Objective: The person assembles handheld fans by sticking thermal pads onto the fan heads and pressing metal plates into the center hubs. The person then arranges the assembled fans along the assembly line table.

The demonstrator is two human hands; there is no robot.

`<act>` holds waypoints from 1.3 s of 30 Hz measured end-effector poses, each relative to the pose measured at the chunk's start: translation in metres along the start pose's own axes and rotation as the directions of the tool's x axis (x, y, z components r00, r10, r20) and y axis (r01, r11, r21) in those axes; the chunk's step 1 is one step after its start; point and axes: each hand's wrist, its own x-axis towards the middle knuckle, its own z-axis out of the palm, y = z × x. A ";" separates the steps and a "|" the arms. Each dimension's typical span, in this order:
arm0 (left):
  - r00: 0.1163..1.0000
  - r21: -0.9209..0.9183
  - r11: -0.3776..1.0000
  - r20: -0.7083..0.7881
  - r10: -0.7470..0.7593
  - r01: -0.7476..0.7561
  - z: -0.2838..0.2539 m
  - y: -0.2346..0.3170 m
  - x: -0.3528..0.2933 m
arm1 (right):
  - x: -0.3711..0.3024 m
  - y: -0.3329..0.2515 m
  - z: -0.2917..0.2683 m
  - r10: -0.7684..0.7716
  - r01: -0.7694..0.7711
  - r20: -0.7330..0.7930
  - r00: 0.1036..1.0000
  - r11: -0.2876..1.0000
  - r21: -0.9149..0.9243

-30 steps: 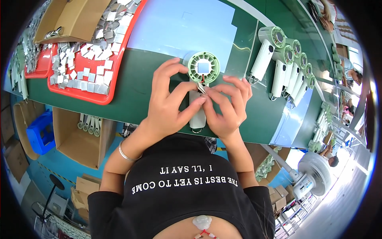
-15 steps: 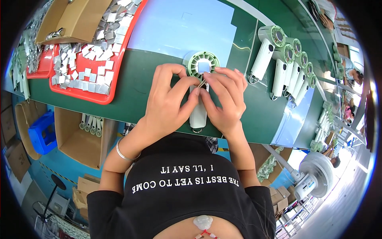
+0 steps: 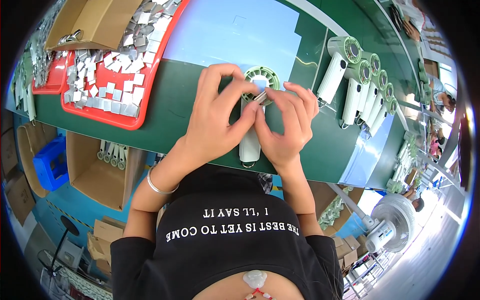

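Note:
A white-and-green handheld fan lies on the green table in front of me, its round slatted head away from me and its handle toward me. A small bluish square shows at the centre of that head. Over the head's near edge, my left hand and my right hand meet, fingertips pinched on a small thin metal plate. The plate is tilted and partly covered by fingers. Whether it is one layer or two, I cannot tell.
At left, a red tray holds many small silvery square plates, with a cardboard box above it. A pale blue sheet covers the far table. Several similar fans lie in a row at right. A white pedestal fan stands beyond the table edge.
Both hands have shifted slightly, with the right hand's fingers raised a little. The plate pinched between them has turned and shows more of its face.

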 end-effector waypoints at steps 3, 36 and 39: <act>1.000 -0.143 0.990 0.000 -0.017 0.017 0.001 -0.003 0.009 | 0.004 -0.007 0.000 0.079 -0.078 0.020 0.997 0.996 -0.040; 0.999 -0.055 0.998 -0.041 0.013 -0.015 0.014 -0.027 -0.003 | 0.022 -0.032 -0.001 0.176 -0.110 0.176 0.968 0.936 -0.334; 0.998 -0.041 0.999 -0.055 0.009 -0.012 0.015 -0.027 -0.004 | 0.022 -0.034 0.001 0.196 -0.126 0.181 0.964 0.932 -0.341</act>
